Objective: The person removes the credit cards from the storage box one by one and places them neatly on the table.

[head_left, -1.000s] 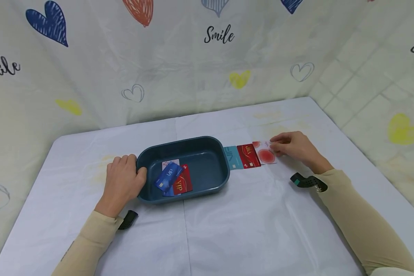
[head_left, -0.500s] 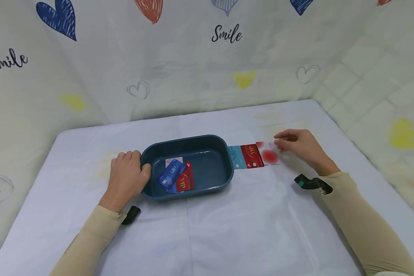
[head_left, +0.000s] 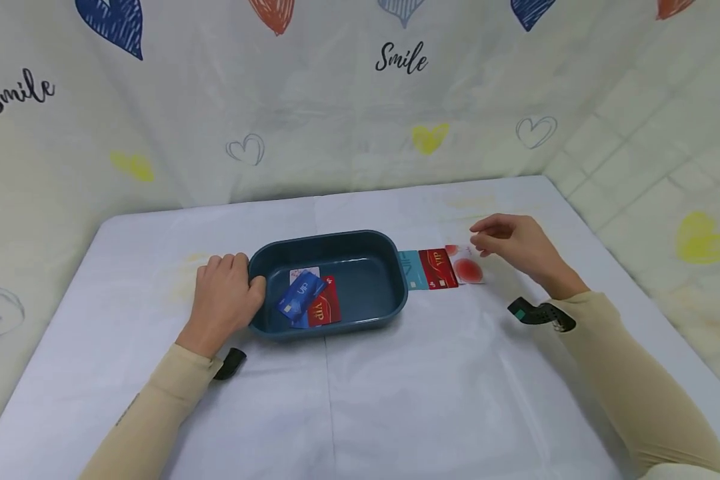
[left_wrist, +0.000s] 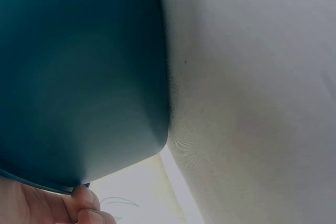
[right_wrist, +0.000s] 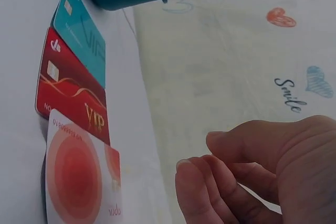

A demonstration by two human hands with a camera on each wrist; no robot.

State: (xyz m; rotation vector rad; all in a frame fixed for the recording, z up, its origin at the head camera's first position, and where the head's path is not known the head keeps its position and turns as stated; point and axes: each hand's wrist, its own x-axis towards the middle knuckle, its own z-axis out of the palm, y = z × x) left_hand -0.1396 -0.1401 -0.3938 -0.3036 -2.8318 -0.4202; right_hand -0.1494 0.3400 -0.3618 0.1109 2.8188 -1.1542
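My left hand (head_left: pixel 225 303) grips the left end of a dark teal plastic basin (head_left: pixel 369 290) by its rim; the left wrist view has the fingertips at the edge of its wall. Inside lie a blue VIP card (head_left: pixel 302 293), a red VIP card (head_left: pixel 330 305), and partly covered white and blue ones. To the basin's right, a teal card (head_left: pixel 413 270), a red VIP card (right_wrist: pixel 73 82) and a white card with a red circle (right_wrist: pixel 79 177) form a row on the table. My right hand (head_left: pixel 519 247) hovers beside the white card, fingers loosely bent and holding nothing.
A white cloth covers the table (head_left: pixel 396 400), whose back edge meets a curtain (head_left: pixel 312 100) printed with hearts and "Smile". A black wrist device (head_left: pixel 540 313) sits below the right cuff, another (head_left: pixel 231 365) by the left one.
My right hand has come away from the white card and lifted slightly. The left hand keeps its grip on the basin. The head view has shifted a little.
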